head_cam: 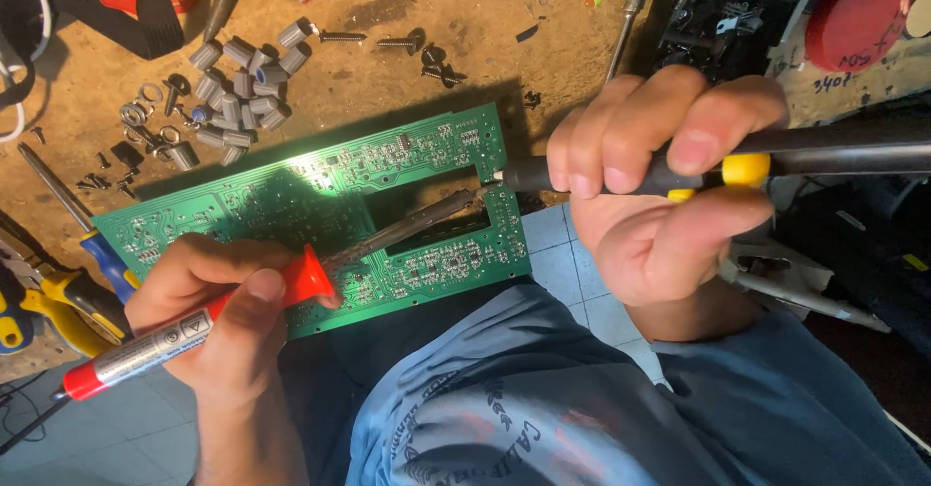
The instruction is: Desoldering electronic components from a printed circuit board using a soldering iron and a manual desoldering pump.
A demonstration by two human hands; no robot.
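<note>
Left hand point(218, 307) is wrapped tight around a soldering iron point(194, 329) with a red and silver handle, thumb pressed on the red collar, and the metal shaft runs up and to the right across the green circuit board point(291, 200). The iron's tip sits right at the edge of the board's rectangular cut-out, near its upper right corner. Right hand point(659, 190) is clenched on a black desoldering pump point(737, 161) with a yellow button, fingers curled over the barrel, its nozzle pointing left and meeting the iron's tip at the board; whether they touch is hard to tell. The board lies flat at the front edge of the worn wooden desk point(388, 69), solder side up, brightly lit in the middle. Behind it, a cluster of grey knobs point(242, 83) lies beside loose washers point(145, 117) and several black screws point(398, 45). A blue-and-yellow screwdriver point(97, 253) lies at the far left, partly under the board's corner. A red round lid point(855, 18) sits at the top right. Below the hands, the person's blue printed shirt point(543, 399) fills the lower view.
</note>
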